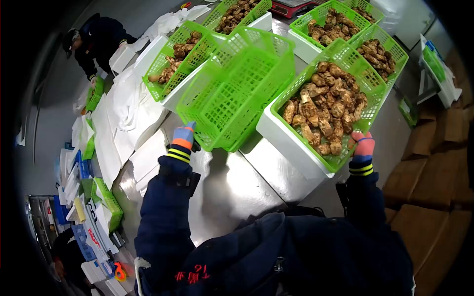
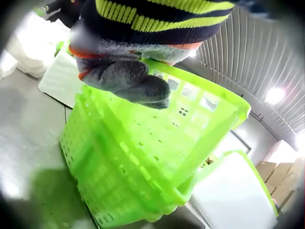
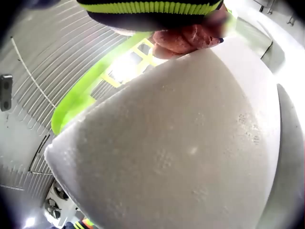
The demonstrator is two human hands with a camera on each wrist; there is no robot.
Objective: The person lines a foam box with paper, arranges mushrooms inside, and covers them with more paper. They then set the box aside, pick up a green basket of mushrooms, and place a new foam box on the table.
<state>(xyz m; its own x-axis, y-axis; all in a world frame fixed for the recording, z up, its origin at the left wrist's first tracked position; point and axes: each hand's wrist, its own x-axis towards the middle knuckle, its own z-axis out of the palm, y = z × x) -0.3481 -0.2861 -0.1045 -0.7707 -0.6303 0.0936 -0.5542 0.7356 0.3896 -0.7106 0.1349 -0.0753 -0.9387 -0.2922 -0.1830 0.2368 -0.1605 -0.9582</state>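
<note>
My gloved left hand [image 1: 183,136] grips the near-left rim of the empty green baskets [image 1: 232,93], which are nested together; in the left wrist view the grey-gloved fingers [image 2: 138,83] curl over the basket rim [image 2: 205,86]. My right hand [image 1: 364,144], in a pink and blue glove, is at the near-right corner of a green basket [image 1: 365,74] of brown mushrooms [image 1: 328,106]. That basket sits in a white foam box [image 1: 291,148]. In the right wrist view the fingertips [image 3: 183,42] bend at the upper edge of the foam box [image 3: 176,133].
More green baskets of mushrooms [image 1: 183,49] stand behind and at the right. White sheets [image 1: 123,108] cover the table's left part. A person [image 1: 101,39] works at the upper left. Cardboard boxes [image 1: 434,182] are stacked at the right; a red scale [image 1: 289,7] stands at the back.
</note>
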